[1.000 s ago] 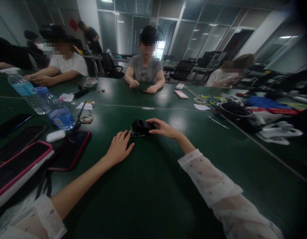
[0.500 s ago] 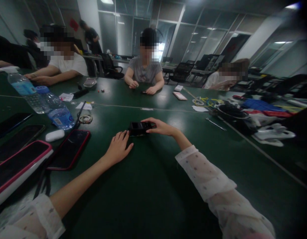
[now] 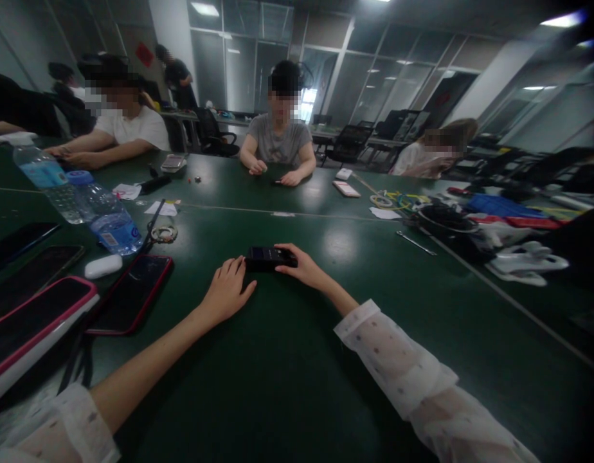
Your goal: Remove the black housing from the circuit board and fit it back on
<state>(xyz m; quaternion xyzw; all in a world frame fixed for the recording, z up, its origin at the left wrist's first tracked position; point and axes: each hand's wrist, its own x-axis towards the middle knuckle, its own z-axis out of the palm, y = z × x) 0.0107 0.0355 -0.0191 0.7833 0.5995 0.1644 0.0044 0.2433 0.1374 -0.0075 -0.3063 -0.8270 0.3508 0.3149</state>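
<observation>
A small black device [image 3: 264,257] with a little screen lies on the green table [image 3: 287,360] in front of me. My right hand [image 3: 301,265] grips its right end, thumb at the near side and fingers over the far side. My left hand [image 3: 225,292] rests palm down at its left end, fingers apart, the fingertips touching or almost touching the device. Nothing shows in my left hand.
Several phones, one a red-edged phone [image 3: 133,294], a white case [image 3: 103,265] and two bottles, one blue-capped [image 3: 114,225], stand left. A wrench [image 3: 416,243], cables [image 3: 393,199] and white gloves [image 3: 526,262] lie right. People sit across the table.
The black device has shifted slightly left and nearer, and now lies flatter. My right hand has moved left with it. My left hand has barely moved.
</observation>
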